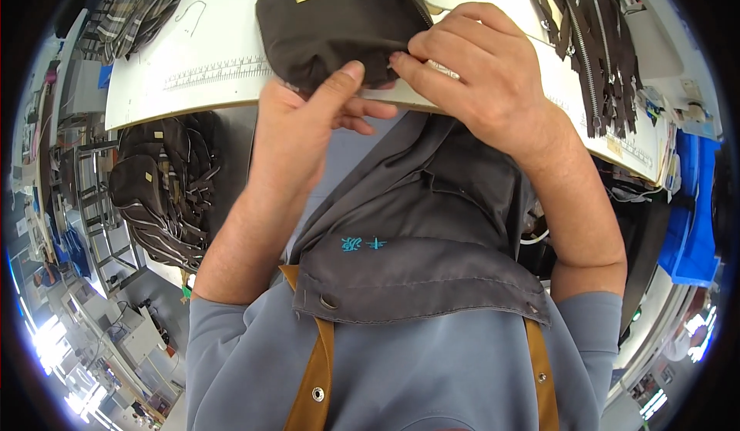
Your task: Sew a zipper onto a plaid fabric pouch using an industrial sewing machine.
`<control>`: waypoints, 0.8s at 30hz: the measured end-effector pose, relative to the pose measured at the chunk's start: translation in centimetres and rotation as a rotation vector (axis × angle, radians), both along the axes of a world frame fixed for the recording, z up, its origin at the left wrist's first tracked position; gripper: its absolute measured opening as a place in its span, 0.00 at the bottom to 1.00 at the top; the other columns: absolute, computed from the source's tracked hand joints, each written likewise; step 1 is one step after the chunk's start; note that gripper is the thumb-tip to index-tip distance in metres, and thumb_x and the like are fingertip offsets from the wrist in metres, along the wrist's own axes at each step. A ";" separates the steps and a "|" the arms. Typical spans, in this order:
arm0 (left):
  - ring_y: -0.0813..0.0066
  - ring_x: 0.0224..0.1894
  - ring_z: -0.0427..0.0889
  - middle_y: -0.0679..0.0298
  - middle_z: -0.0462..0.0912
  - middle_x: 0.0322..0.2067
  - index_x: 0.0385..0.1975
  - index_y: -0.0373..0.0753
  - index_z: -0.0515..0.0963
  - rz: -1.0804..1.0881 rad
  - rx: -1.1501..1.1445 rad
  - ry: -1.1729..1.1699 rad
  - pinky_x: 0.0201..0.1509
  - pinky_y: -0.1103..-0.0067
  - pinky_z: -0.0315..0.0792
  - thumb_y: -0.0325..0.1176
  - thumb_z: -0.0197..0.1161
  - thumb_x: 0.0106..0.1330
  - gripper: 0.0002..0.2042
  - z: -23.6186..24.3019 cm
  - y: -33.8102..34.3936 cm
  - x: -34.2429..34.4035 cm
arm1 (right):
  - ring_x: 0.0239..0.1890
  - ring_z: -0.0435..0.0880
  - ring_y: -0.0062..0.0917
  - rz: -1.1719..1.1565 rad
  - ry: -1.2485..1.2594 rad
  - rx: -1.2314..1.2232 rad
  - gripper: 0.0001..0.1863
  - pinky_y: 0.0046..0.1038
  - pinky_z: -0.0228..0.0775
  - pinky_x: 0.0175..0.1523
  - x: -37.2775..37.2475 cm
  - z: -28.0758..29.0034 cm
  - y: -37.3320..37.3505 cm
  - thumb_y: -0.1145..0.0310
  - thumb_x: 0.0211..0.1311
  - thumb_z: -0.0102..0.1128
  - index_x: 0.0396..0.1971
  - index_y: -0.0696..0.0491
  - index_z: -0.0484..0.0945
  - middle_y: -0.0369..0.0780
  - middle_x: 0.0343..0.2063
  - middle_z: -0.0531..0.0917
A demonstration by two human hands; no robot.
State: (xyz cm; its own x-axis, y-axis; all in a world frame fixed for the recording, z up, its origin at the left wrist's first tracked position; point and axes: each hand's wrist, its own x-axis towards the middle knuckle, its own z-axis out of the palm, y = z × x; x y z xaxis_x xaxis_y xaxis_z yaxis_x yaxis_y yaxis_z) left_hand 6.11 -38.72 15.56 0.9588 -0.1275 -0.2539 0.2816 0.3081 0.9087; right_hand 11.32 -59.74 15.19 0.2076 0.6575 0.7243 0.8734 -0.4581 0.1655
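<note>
A dark brown fabric bag piece [339, 23] with a small gold label lies at the near edge of the white table. A zipper runs along its right side. My left hand [320, 111] grips the near edge of the piece, thumb on top and the other fingers partly beneath. At the lower right corner, my right hand [482, 65] is closed, with thumb and index finger pinching the fabric edge by the zipper. Whether a small thing is also in that pinch is too small to tell.
The white table [193, 92] has a printed ruler scale. Several zippers [593, 53] hang over its right part. Plaid fabric [146, 7] lies at the far left. Stacked dark bag pieces [166, 184] sit lower left. A blue bin [691, 207] stands at the right.
</note>
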 end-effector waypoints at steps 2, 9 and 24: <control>0.75 0.22 0.83 0.58 0.86 0.29 0.41 0.33 0.78 -0.055 0.266 -0.056 0.28 0.82 0.76 0.30 0.69 0.67 0.09 1.0 1.4 0.6 | 0.32 0.80 0.23 0.005 0.045 -0.070 0.06 0.29 0.73 0.44 1.2 0.4 -0.6 0.69 0.41 0.63 0.22 0.50 0.76 0.32 0.25 0.75; 0.61 0.48 0.83 0.62 0.86 0.45 0.36 0.36 0.82 0.081 1.319 -1.407 0.57 0.70 0.74 0.25 0.73 0.49 0.13 1.0 2.4 2.8 | 0.39 0.84 0.28 0.020 0.282 -0.100 0.13 0.31 0.75 0.49 2.4 0.2 -1.9 0.71 0.49 0.64 0.37 0.52 0.88 0.35 0.34 0.84; 0.57 0.53 0.82 0.58 0.85 0.54 0.53 0.38 0.83 -0.588 1.191 -1.145 0.61 0.67 0.76 0.16 0.57 0.45 0.29 2.2 2.3 8.2 | 0.47 0.83 0.25 -0.116 0.347 -0.126 0.14 0.28 0.74 0.50 0.3 -0.3 -2.7 0.72 0.53 0.62 0.41 0.54 0.86 0.36 0.42 0.86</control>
State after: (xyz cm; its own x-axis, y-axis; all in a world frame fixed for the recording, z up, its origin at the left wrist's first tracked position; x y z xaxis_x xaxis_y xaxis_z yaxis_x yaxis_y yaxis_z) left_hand 14.34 -36.44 17.71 0.6047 -0.7555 0.2521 -0.7854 -0.5131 0.3461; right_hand 11.64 -62.43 14.89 0.5040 0.6947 0.5133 0.8311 -0.5518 -0.0692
